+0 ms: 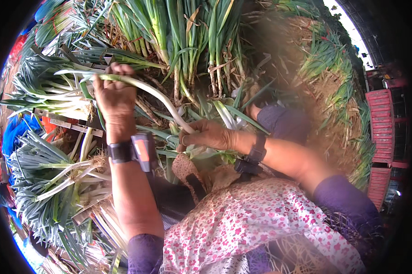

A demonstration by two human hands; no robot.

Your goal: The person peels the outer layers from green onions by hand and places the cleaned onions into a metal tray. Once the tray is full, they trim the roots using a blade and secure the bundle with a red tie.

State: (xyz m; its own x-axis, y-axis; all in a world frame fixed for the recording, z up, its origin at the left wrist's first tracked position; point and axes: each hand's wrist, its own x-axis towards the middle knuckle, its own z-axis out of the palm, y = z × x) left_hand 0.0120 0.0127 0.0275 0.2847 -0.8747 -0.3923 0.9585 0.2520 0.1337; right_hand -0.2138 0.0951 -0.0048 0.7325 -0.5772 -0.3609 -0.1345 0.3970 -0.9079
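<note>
Just past the flower-printed cloth point(270, 214) over my lap, my right hand point(207, 135) pinches the white end of a Welsh onion point(156, 94); farther out, my left hand point(115, 95) curls its fingers round it nearer the green, and it bows in the air between them. I'd keep both grips light and ease that curve (a sharp bend could crack the shank). Beyond lie a white-stemmed bundle point(80, 109) and, farther off, a leafy pile point(187, 41) with brownish lower stems
</note>
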